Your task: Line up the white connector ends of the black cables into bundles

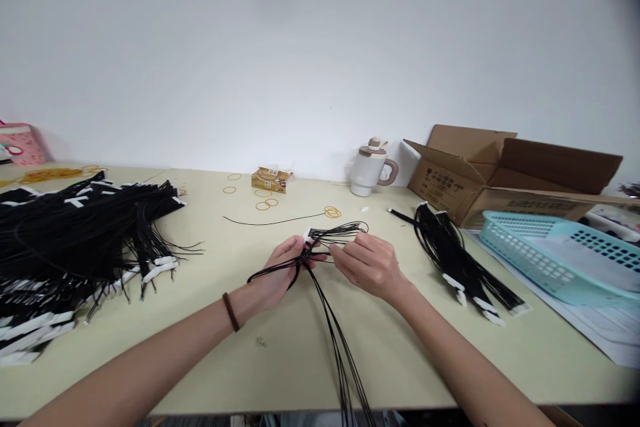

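Over the middle of the table, my left hand (283, 267) is closed around a black wire harness (323, 297) near its white connector (307, 235). Thin black wires fan out from that connector to the right, and a looser bundle hangs down past the table's front edge. My right hand (367, 263) pinches some of these wires with its thumb and fingers; the exact wire ends in its grip are hidden. Beyond both hands, a single black wire (270, 222) lies on the table beside several yellow rubber bands (332, 212).
A large pile of black wire harnesses (75, 233) covers the left. To the right lie a smaller harness bundle (460, 260), a turquoise basket (550, 273) and an open cardboard box (450, 180). A white mug (365, 172) and a small yellow box (271, 179) stand near the wall.
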Available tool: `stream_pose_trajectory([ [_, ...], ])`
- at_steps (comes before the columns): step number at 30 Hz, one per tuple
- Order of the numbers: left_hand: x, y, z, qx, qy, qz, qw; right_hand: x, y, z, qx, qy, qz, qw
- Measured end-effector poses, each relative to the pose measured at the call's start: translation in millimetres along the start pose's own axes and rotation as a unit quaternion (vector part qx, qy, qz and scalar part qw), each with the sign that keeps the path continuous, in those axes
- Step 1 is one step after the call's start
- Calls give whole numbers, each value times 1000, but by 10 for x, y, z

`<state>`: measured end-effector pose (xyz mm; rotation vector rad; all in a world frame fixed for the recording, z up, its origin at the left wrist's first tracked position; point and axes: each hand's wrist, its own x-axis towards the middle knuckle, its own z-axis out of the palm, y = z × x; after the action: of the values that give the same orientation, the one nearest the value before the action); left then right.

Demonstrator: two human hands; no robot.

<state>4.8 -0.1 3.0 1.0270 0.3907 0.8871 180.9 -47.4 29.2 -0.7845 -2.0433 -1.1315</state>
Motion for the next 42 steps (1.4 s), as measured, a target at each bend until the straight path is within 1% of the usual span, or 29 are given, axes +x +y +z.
stream_pose_trajectory([
  [3, -7, 7, 7, 2, 10, 0, 1000, -2, -5, 0, 1, -7, -5, 1000],
  [13, -12, 17, 13, 3, 6, -1, 1000, -2, -18, -2, -10, -18, -4, 1000],
  [20, -13, 13, 12, 11, -10, 11, 1000, -3, -28, 9, 0, -13, -2, 1000],
  [30, -16, 12, 2, 36, -14, 16, 999, -38, -32, 34, 19, -18, 45, 999],
  [33, -21, 14, 19, 49, -12, 17, 999, -31, -56, 47, 23, -18, 44, 999],
  [38, -39, 25, 55, 94, -14, -2, 995, -14, -108, 71, 35, -11, 39, 999],
  [42, -41, 13, 47, 114, -11, 1, 993, -15, -126, 83, 42, -12, 35, 998],
])
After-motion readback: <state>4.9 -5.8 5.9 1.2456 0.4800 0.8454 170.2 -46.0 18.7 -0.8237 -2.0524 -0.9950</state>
